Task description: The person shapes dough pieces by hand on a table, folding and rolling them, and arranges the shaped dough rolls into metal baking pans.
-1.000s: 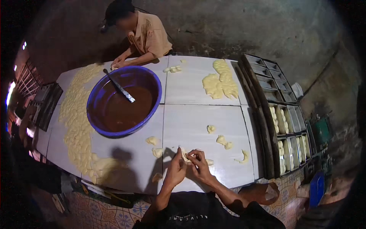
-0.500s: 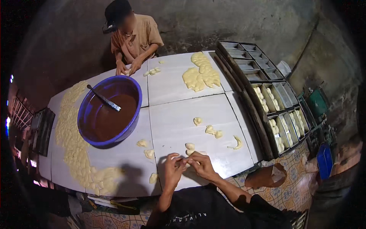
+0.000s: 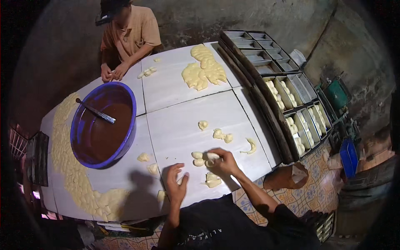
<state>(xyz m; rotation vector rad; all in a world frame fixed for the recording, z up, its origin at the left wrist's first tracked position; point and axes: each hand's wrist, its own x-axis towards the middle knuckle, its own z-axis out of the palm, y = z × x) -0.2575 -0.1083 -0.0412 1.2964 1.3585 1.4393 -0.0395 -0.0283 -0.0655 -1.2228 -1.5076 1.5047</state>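
My right hand [image 3: 225, 163] pinches a small dough ball [image 3: 212, 156] between thumb and fingers, low over the white tabletop. Beside its fingertips lie two smooth dough balls [image 3: 198, 158], close together. A flattened dough piece [image 3: 213, 180] rests nearer to me, below that hand. My left hand [image 3: 176, 183] is open, with its fingers curved and apart; a pale bit shows between thumb and fingers, and I cannot tell whether it touches it. Left of this hand are loose dough lumps [image 3: 152, 168]. Farther off sit more lumps [image 3: 223, 135] and a curved dough strip [image 3: 250, 146].
A blue basin [image 3: 132, 137] of brown filling holds a long-handled utensil [image 3: 96, 111]. Spread dough [image 3: 71, 162] covers the table's left side; another sheet [image 3: 203, 71] lies at the back. Metal loaf tins [image 3: 291, 85], some filled with dough, stand right. A co-worker [image 3: 129, 39] handles dough opposite.
My hands have parted: the right moved forward to the dough balls with a piece, the left opened and shifted left. The whole view has shifted, with the table appearing farther left.
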